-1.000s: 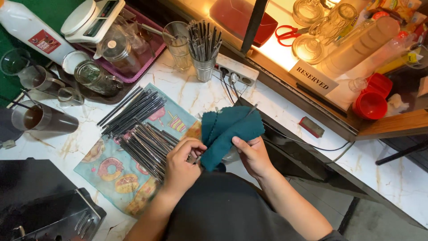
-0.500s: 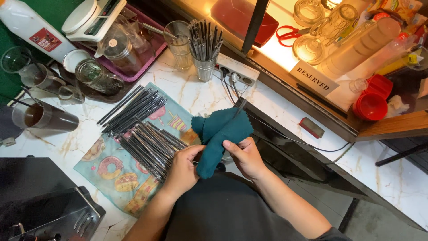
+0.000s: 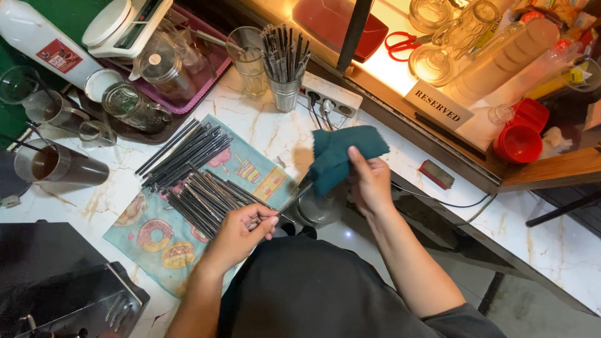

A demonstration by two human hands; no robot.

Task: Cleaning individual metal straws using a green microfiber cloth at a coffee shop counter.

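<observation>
1. Right hand point(image 3: 370, 181): centre of frame, fingers clenched on a dark teal cloth point(image 3: 338, 156), bunched and rumpled, its frayed top edge raised.
2. Left hand point(image 3: 241, 233): lower centre, pinching one thin metal straw point(image 3: 294, 197) whose far end runs into the cloth.
3. Loose metal straws point(image 3: 191, 169): dark, slim, two heaps left of centre on a printed mat point(image 3: 156, 235) with doughnut pictures.
4. Metal cup point(image 3: 285, 91): upper centre, on the marble worktop point(image 3: 269, 128), packed with upright straws.
</observation>
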